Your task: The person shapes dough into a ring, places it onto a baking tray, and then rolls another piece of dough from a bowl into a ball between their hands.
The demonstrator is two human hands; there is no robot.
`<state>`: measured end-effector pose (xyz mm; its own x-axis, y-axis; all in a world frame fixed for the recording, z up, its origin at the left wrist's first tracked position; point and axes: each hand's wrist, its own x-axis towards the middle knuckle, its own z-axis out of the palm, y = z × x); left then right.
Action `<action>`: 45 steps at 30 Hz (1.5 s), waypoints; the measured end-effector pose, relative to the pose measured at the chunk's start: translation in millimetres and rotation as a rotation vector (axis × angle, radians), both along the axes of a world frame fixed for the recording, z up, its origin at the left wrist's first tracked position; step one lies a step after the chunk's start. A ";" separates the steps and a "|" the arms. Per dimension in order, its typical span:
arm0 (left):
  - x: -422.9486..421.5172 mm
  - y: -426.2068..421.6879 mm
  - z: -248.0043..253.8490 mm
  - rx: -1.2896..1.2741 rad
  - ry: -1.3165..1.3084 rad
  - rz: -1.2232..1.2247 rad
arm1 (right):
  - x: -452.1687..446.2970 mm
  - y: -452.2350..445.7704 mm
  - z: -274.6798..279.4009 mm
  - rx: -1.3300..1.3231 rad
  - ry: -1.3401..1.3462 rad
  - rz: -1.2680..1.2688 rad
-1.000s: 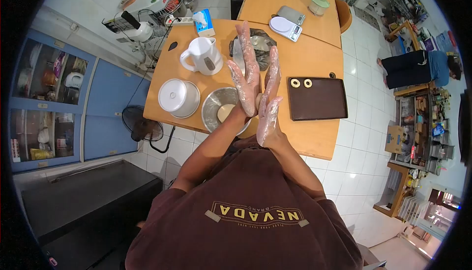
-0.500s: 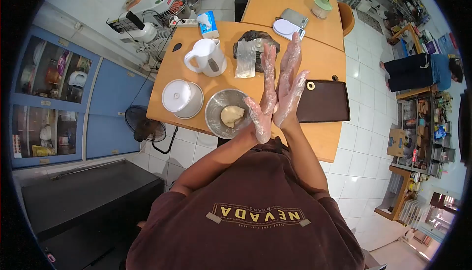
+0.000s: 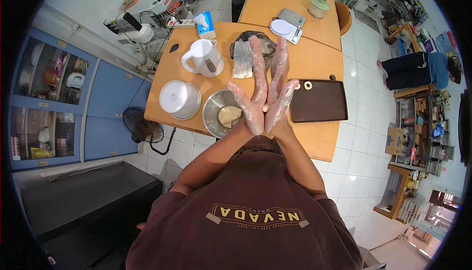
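Observation:
My left hand [image 3: 253, 100] and my right hand [image 3: 279, 98], both in clear, flour-dusted gloves, are side by side above the table with fingers stretched out. Between the palms sits a small pale dough piece [image 3: 266, 107], pressed between them. Left of my hands, a metal bowl [image 3: 211, 110] holds a lump of dough [image 3: 229, 116]. On the right, a dark tray [image 3: 319, 105] carries ring-shaped dough pieces [image 3: 308, 85]; one is partly hidden by my right hand's thumb. A clear bag [image 3: 242, 61] lies just beyond my left hand.
On the wooden table [image 3: 314, 144] are a white lidded tub [image 3: 178, 98], a white jug [image 3: 203, 58], a tissue box [image 3: 205, 25], a scale [image 3: 286, 30] and a green-lidded jar [image 3: 319, 7]. A person [image 3: 418, 68] stands at the far right.
My hands have shifted slightly left from half a second ago, and the palms have parted at the top, showing the small dough piece. Part of the second ring on the tray shows again.

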<state>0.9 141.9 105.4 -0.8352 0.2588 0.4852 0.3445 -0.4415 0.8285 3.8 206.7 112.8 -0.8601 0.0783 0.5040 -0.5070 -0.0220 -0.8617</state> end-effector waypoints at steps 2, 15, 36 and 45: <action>-9.3 0.0 2.3 0.048 -0.011 0.002 | 1.9 -4.3 -2.7 0.038 0.012 0.005; -44.5 -1.1 -14.5 0.542 -0.239 -0.075 | 21.1 -13.3 -6.8 0.096 0.004 0.029; -3.8 -8.5 32.6 0.418 -0.126 -0.258 | -5.0 8.0 3.1 0.191 0.035 0.053; -14.4 -1.7 -1.0 -0.018 0.078 0.038 | 11.6 10.8 -19.2 0.266 0.168 0.060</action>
<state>-13.6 140.2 104.4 -0.8047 0.2369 0.5443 0.4243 -0.4117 0.8065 15.4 217.5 93.7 -0.7621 -0.1234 0.6356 -0.6474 0.1591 -0.7453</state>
